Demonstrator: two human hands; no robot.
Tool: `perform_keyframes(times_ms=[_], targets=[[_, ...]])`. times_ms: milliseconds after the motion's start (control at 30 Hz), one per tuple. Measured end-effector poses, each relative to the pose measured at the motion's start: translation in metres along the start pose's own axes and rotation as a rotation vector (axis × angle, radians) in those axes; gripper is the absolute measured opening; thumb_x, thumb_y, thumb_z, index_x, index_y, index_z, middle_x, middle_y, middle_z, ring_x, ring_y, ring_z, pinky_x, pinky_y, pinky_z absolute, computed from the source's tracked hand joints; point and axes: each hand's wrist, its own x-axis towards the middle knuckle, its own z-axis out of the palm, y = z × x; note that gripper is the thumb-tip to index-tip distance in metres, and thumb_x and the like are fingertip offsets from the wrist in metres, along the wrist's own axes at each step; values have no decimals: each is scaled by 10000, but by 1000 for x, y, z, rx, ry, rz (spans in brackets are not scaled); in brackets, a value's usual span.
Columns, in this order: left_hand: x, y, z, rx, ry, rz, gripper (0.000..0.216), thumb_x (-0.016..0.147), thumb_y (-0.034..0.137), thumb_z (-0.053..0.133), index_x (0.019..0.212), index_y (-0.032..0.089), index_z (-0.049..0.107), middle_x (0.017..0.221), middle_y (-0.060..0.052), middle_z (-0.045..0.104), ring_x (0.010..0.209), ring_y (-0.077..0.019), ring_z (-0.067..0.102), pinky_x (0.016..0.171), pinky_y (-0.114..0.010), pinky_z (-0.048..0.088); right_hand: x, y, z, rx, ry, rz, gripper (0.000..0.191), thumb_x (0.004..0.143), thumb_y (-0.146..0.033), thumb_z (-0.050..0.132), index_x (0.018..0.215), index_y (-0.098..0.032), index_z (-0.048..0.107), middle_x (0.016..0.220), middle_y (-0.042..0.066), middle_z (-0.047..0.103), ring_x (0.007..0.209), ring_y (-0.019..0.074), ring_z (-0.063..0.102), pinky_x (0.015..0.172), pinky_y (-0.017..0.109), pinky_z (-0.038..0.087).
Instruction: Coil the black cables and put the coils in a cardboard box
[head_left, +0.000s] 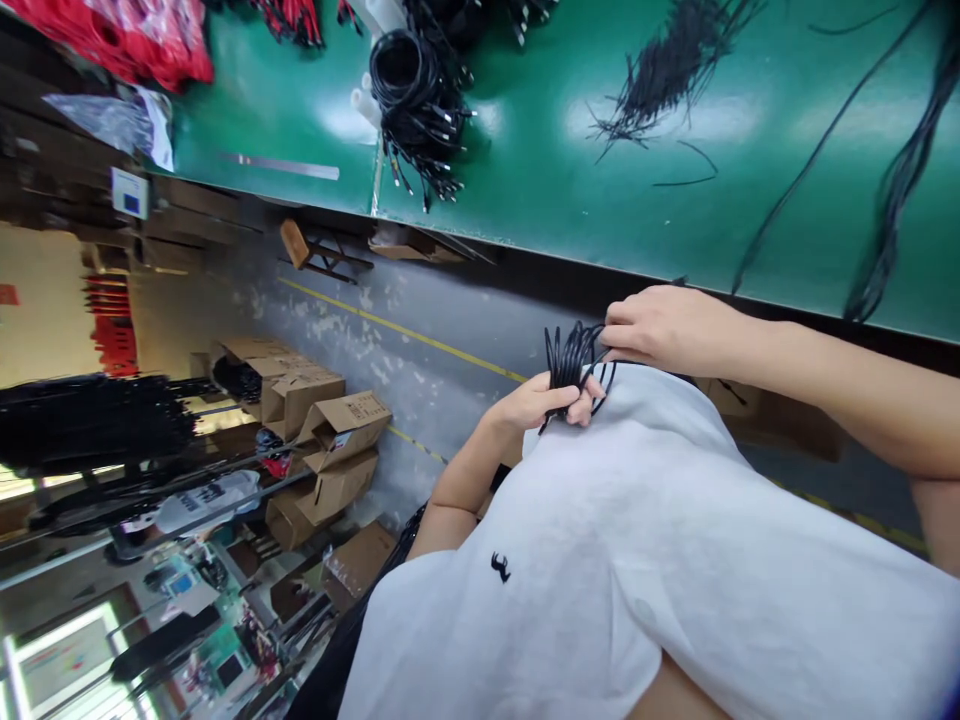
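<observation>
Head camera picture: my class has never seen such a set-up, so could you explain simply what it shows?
There is no machine here, only a person's two bare hands. The single picture comes from a camera worn on the head, looking forward and down, so the wearer's white shirt fills much of the lower part. The left hand holds a looped bundle of black cable. The right hand has its fingertips at the bundle's edge; whether they grip it is unclear. Across the top runs a green table. On it lie coiled black leads and a pile of thin black strands.
</observation>
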Motion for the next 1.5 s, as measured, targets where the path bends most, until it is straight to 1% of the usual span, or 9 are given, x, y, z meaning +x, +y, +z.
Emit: perform_keyframes(times_ms=[200,333,567,767,867,967,1100,1333,1500], targets=[[-5,-1,6,-117,-128,-34,436,682,516,822,824,146,641,572,8,535,537,-133,553,626,-327,501,7,-14,-8,0,180,1,343,1006,-275,374,1230,-173,613,1127,121,637,880,199,576,752,332,373],[-10,-2,4,-93,-125,-74,477,639,566,825,746,160,598,524,-4,558,498,-158,583,602,-342,523,15,-15,-6,16,166,-111,365,982,-197,374,1244,-222,627,1132,89,660,1020,216,573,848,364,393],[-23,-8,-16,-110,-68,-27,431,690,560,769,738,180,573,439,39,496,397,-146,537,531,-326,527,18,-17,-6,75,152,-11,388,990,-248,384,1314,-262,595,1186,75,658,1111,234,559,934,422,381],[-30,-9,-13,-137,-264,-234,486,614,602,825,712,180,607,437,68,396,367,-82,392,490,-298,482,37,-44,-5,242,103,-226,473,945,-255,455,1416,-232,499,1334,117,577,1217,249,526,1045,470,332],[-33,-6,-10,-111,-353,-250,473,641,586,828,758,170,637,473,58,414,415,-91,420,539,-308,499,50,-57,0,231,-37,-292,300,931,-165,446,1176,-183,618,1051,87,658,988,204,592,979,409,379],[-39,-4,-12,-111,-232,-171,538,670,656,774,850,165,650,528,46,450,471,-97,440,626,-326,531,59,-63,7,161,-136,-226,195,951,-148,412,926,-168,604,828,54,621,737,162,541,750,314,399],[-44,-4,-22,-93,-141,-178,578,775,715,631,855,142,622,570,37,435,504,-98,422,627,-327,526,63,-67,19,104,-144,-122,193,962,-168,400,850,-167,556,773,54,597,649,149,495,600,288,296],[-31,15,-43,169,-217,-139,518,794,631,690,861,119,637,628,17,481,556,-86,445,547,-239,383,47,-48,22,304,-168,-44,239,985,-296,422,991,-174,627,887,70,664,760,167,581,631,277,346],[-11,31,-42,90,-220,-149,670,737,781,616,854,121,647,573,26,447,488,-82,368,480,-251,331,37,-20,11,440,-150,-57,394,1031,-446,356,1168,-177,609,946,86,648,810,182,576,650,278,375]])
